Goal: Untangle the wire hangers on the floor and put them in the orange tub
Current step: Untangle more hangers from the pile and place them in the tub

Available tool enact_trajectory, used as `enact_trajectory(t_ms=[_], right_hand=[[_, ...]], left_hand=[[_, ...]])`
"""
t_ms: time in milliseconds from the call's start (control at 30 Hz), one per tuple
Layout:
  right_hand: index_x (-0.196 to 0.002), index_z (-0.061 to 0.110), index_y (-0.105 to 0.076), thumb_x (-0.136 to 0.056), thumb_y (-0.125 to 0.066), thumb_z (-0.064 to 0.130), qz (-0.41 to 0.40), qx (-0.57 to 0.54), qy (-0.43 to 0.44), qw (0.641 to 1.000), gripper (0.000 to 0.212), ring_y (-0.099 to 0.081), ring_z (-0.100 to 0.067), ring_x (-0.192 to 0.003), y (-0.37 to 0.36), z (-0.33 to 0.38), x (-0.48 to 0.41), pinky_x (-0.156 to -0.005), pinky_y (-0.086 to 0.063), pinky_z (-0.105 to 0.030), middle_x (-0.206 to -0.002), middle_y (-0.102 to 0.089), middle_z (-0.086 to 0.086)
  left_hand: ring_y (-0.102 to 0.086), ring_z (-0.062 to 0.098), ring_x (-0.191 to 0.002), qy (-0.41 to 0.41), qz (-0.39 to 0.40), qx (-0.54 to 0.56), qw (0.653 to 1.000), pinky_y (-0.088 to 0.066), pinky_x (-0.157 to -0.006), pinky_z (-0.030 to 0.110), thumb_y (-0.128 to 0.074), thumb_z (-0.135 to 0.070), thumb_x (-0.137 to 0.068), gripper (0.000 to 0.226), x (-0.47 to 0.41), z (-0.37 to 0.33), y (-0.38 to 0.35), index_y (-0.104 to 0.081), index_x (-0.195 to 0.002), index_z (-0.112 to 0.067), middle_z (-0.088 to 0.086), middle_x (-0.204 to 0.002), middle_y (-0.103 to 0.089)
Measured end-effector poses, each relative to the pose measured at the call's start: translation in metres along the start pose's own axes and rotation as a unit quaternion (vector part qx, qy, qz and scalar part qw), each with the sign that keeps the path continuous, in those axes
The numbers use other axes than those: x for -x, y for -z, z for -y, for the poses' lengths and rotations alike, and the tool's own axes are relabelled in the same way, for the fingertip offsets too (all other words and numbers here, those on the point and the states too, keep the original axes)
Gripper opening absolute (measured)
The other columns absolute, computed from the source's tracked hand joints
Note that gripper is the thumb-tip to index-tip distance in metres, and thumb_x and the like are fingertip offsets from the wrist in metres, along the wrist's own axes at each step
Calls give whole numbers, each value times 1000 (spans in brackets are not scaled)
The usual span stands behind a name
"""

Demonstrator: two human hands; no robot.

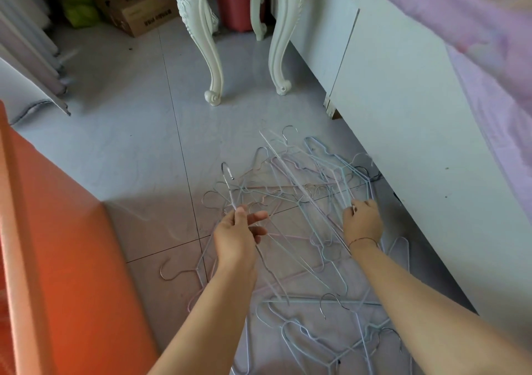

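Note:
A tangled heap of thin wire hangers point(299, 190), pale blue, pink and white, covers the tiled floor from the middle to the bottom of the view. My left hand point(239, 230) pinches the neck of one hanger whose metal hook point(226, 170) sticks up above the fingers. My right hand point(363, 220) grips the corner of a pale blue hanger at the right of the heap, near the white cabinet. The orange tub point(57, 259) fills the left edge, its wall close to my left arm.
A white stool with carved legs point(213, 66) stands beyond the heap. A white cabinet point(403, 101) runs along the right, with lilac cloth point(475, 29) above it. A cardboard box point(138, 6) and a red bin point(233, 12) sit at the back. Curtains point(26, 58) hang at the left.

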State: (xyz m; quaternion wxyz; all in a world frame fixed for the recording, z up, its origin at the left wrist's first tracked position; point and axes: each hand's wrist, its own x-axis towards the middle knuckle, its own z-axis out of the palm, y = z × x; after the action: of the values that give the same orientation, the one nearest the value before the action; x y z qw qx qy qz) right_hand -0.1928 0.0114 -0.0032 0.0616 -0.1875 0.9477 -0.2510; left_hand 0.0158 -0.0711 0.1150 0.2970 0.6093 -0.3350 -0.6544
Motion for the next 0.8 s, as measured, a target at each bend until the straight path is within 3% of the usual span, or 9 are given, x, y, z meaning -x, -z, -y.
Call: enact_trajectory(t_ms=[100, 200, 333, 467, 567, 633, 733, 800], right_hand=[[-73, 7, -59, -88, -48, 3, 3, -76, 61, 995, 18, -41, -22, -61, 20, 3, 15, -48, -25, -26, -64, -51, -6], [-68, 6, -56, -89, -50, 6, 48, -160, 69, 984, 22, -33, -17, -53, 44, 0, 33, -49, -26, -25, -52, -38, -1], [-57, 4, -50, -90, -55, 12, 126, -111, 22, 986, 34, -33, -22, -54, 79, -12, 42, -51, -23, -28, -53, -39, -14], [-54, 0, -46, -89, -54, 8, 80, -87, 2, 993, 37, -34, -22, -57, 112, -11, 55, -51, -20, -29, -56, -42, -26], [-81, 1, -67, -89, -53, 5, 4, -132, 59, 989, 17, -52, -25, -67, 140, -2, 76, -58, -30, -24, -74, -66, -18], [-102, 0, -70, -88, -55, -1, -22, -159, 99, 982, 21, -63, -27, -82, 153, 1, 96, -69, -37, -19, -93, -71, -15], [-104, -6, -69, -83, -59, -9, -65, -176, 155, 970, 23, -61, -21, -82, 164, -5, 129, -65, -35, -2, -94, -72, -17], [-98, -3, -72, -82, -61, -9, -57, -162, 172, 970, 21, -52, -7, -75, 164, -14, 147, -63, -34, -5, -87, -71, -10]], left_hand=[[-52, 4, -39, -5, 5, 14, 1000, -42, -44, 18, -32, -18, -102, 24, 7, -7, -1, -55, -108, -14, 1, -77, -71], [-50, 5, -38, -35, 7, 6, 999, -42, -42, 17, -33, -17, -102, 24, 17, -18, 2, -57, -102, -15, 0, -75, -72], [-44, 7, -38, -74, -3, -36, 997, -38, -46, 21, -35, -17, -101, 25, 32, -39, 12, -57, -91, -19, -3, -71, -72], [-41, 3, -30, -95, 3, -19, 995, -37, -37, 14, -36, -15, -101, 30, 58, -51, 22, -57, -81, -21, 0, -69, -71], [-41, 6, -32, -100, 3, -1, 995, -38, -44, 22, -37, -14, -100, 29, 75, -55, 30, -58, -82, -19, 0, -66, -71], [-42, 7, -34, -104, 1, 7, 995, -37, -46, 24, -37, -15, -100, 27, 84, -56, 35, -58, -84, -19, -1, -66, -72], [-43, 7, -33, -115, -2, 10, 993, -38, -41, 21, -37, -15, -100, 26, 94, -58, 42, -57, -84, -19, -2, -62, -72], [-43, 6, -32, -122, -5, -2, 993, -38, -37, 18, -36, -15, -100, 27, 98, -58, 46, -57, -84, -20, -3, -63, -72]])
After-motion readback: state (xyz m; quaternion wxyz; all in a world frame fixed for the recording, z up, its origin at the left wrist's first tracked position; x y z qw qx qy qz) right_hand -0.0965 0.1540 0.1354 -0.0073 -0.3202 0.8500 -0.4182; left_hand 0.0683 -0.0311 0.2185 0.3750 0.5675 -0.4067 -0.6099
